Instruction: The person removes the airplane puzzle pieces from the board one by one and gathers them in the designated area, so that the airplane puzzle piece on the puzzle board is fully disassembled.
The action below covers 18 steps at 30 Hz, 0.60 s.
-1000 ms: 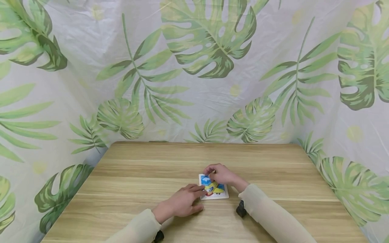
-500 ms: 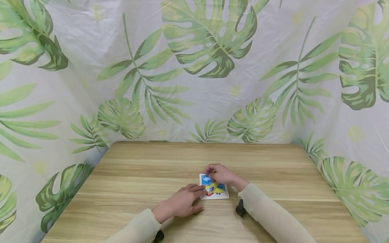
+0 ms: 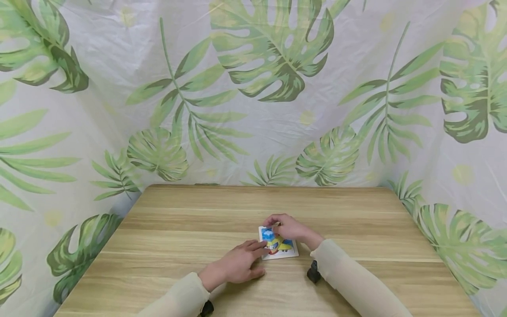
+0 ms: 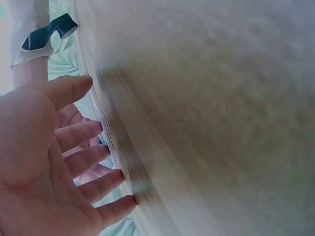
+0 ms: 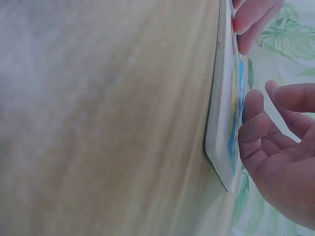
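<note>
A small, thick picture board (image 3: 285, 254) with a white border lies on the wooden table, printed with a yellow plane on blue sky. From the left, my left hand (image 3: 237, 263) reaches in with its fingers extended and fingertips over the board's left edge; in the left wrist view its palm (image 4: 29, 147) faces the camera, fingers spread. My right hand (image 3: 292, 229) covers the board's upper part, its fingertips on the blue sky area. Bent right fingers (image 5: 253, 132) sit close against the picture in the right wrist view. I cannot tell whether they pinch any part of it.
The board rests on a wood-grain table (image 3: 178, 220). A leaf-patterned cloth (image 3: 257, 132) hangs behind and along both sides of it. Black wrist devices (image 3: 314, 273) sit under the sleeve cuffs, low over the tabletop.
The board has turned slightly counterclockwise, its lower right corner now a little farther up in the head view. Both hands stay almost where they were.
</note>
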Each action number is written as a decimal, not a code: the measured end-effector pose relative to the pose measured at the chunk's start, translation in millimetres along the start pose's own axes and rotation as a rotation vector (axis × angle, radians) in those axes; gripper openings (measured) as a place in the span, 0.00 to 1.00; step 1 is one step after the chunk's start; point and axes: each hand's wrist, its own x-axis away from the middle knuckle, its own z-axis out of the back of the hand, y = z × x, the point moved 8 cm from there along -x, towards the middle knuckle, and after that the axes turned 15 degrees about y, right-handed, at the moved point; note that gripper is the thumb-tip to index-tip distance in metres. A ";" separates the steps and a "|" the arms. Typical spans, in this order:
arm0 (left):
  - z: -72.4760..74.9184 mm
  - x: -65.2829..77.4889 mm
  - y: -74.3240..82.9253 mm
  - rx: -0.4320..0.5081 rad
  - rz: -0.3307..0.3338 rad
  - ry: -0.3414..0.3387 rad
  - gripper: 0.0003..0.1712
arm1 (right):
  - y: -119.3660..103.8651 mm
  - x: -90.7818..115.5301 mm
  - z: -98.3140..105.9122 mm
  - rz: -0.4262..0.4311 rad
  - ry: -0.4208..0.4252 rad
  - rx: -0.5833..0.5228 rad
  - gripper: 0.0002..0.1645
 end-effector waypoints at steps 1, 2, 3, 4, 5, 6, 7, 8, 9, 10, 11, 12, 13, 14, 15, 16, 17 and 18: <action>-0.2 0.2 0.0 0.000 -0.001 -0.001 0.33 | -0.3 0.1 0.0 0.003 0.001 0.006 0.18; -0.4 0.4 -0.2 0.000 -0.001 -0.002 0.33 | -0.7 0.3 0.0 0.005 0.001 0.007 0.18; -0.4 0.7 -0.4 0.000 0.000 -0.001 0.33 | -0.9 0.5 0.0 0.005 0.001 0.007 0.18; -0.5 0.9 -0.8 0.000 0.002 0.000 0.33 | -1.1 0.5 0.2 0.004 0.000 0.003 0.18; -0.3 1.1 -1.0 -0.002 0.001 0.003 0.33 | -1.2 0.6 0.2 0.002 -0.003 -0.004 0.18; 0.0 1.5 -1.0 -0.005 0.000 0.007 0.34 | -1.0 0.6 0.2 -0.002 -0.007 -0.011 0.18; 0.2 1.9 -1.0 -0.008 -0.003 0.012 0.34 | -0.4 0.6 0.1 -0.005 -0.010 -0.017 0.18; 0.4 2.3 -1.0 -0.010 -0.004 0.015 0.34 | 0.2 0.6 -0.1 -0.009 -0.014 -0.023 0.18; 0.3 2.7 -1.4 -0.011 -0.006 0.019 0.34 | 0.8 0.5 0.0 -0.014 -0.015 -0.029 0.18; 0.2 3.0 -1.5 -0.013 -0.008 0.023 0.34 | 1.3 0.4 0.1 -0.019 -0.015 -0.035 0.18; 0.5 3.3 -1.8 -0.012 -0.010 0.026 0.34 | 1.7 0.1 0.1 -0.019 -0.014 -0.038 0.18; 1.0 3.4 -1.9 -0.011 -0.013 0.029 0.34 | 1.9 -0.2 0.2 -0.019 -0.011 -0.039 0.18; 1.3 3.4 -2.2 -0.010 -0.015 0.032 0.34 | 1.9 -0.4 0.3 -0.020 -0.009 -0.040 0.18; 1.6 3.4 -2.4 -0.009 -0.017 0.034 0.34 | 1.6 -0.6 0.1 -0.019 -0.008 -0.040 0.18; 1.9 3.3 -2.5 -0.009 -0.020 0.037 0.34 | 1.2 -0.6 0.0 -0.020 -0.007 -0.042 0.18; 2.4 3.3 -2.4 -0.008 -0.023 0.038 0.33 | 0.8 -0.6 -0.2 -0.020 -0.007 -0.043 0.18; 2.7 3.2 -2.2 -0.006 -0.025 0.038 0.33 | 0.3 -0.5 -0.3 -0.020 -0.009 -0.043 0.18; 2.8 3.1 -2.0 -0.002 -0.025 0.037 0.33 | -0.1 -0.1 -0.4 -0.022 -0.011 -0.043 0.18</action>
